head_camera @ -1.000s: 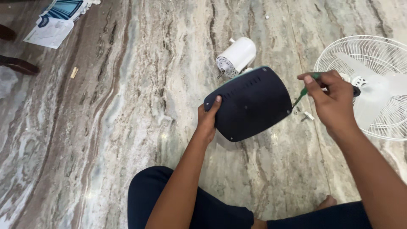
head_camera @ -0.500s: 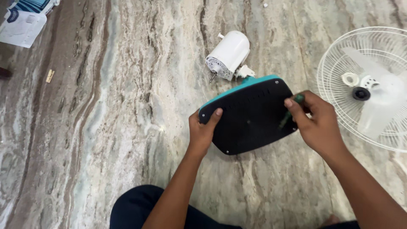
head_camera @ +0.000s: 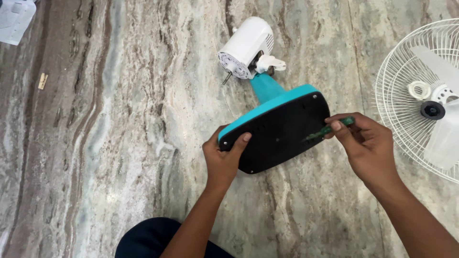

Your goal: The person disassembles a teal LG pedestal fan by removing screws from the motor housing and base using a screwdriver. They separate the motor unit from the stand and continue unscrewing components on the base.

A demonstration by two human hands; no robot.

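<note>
A table fan body lies tipped on the marble floor, its black underside [head_camera: 279,131] facing me, with a teal rim and neck [head_camera: 264,89] leading to the white motor housing [head_camera: 246,47]. My left hand [head_camera: 223,160] grips the base's lower left edge, thumb on the black plate. My right hand [head_camera: 368,148] holds a green-handled screwdriver [head_camera: 329,129], its tip touching the right part of the black plate.
A white wire fan guard [head_camera: 406,95] with blade and a black cap [head_camera: 432,110] lies at the right. White paper [head_camera: 14,16] sits at the top left, a small wooden piece [head_camera: 43,80] beside it. My dark-trousered knee [head_camera: 153,239] is at the bottom.
The base has been tilted so its teal rim and neck show. My right hand has moved the screwdriver from the base's right edge onto the black underside.
</note>
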